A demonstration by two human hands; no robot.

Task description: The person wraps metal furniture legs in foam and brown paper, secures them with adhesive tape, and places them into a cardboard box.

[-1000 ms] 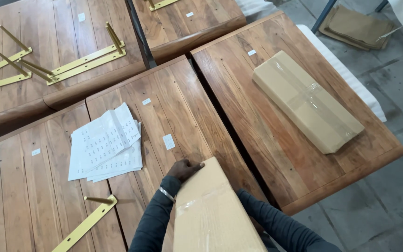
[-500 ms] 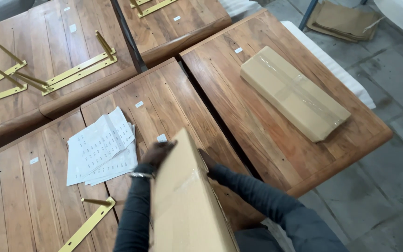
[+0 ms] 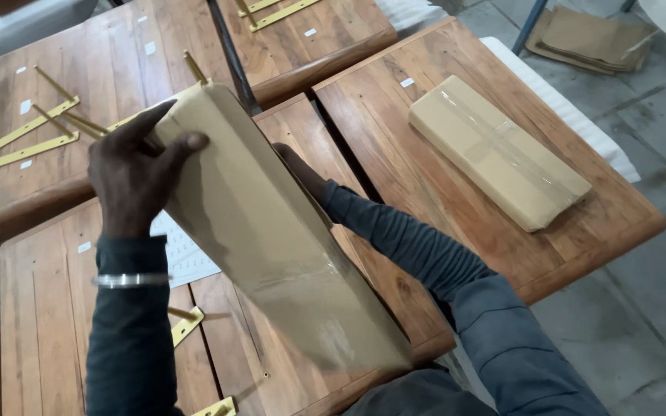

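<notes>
The fingers [image 3: 165, 139] of the left hand [image 3: 134, 179] are curled and pressed over the top corner of a long cardboard package [image 3: 271, 231], thumb on the near face, clamping it. The right hand [image 3: 298, 171] lies behind the far side of the same package; only its back shows, so I cannot tell how its fingers sit, though the hand seems to brace the package from behind. Between the two hands the package stands tilted, top end by the left fingers and lower end dropping toward the person's lap, clear tape glinting near that end. Gripped at one end and steadied at the side, a thing this long likely stays under control.

Just below the left wrist, white printed sheets [image 3: 183, 254] peek out on a wooden tabletop [image 3: 55, 323], with a brass bracket [image 3: 186, 325] near its front edge. Beyond the left fingers, more brass brackets [image 3: 25, 142] lie on another tabletop. Well to the right of the right hand, a second taped package [image 3: 499, 162] lies flat on a wooden tabletop [image 3: 395, 146], with bare wood around it and its rounded front edge near the grey floor [image 3: 649, 308]. Narrow dark gaps separate the tabletops. Farthest right, flattened cardboard [image 3: 595, 38] lies on the floor.
</notes>
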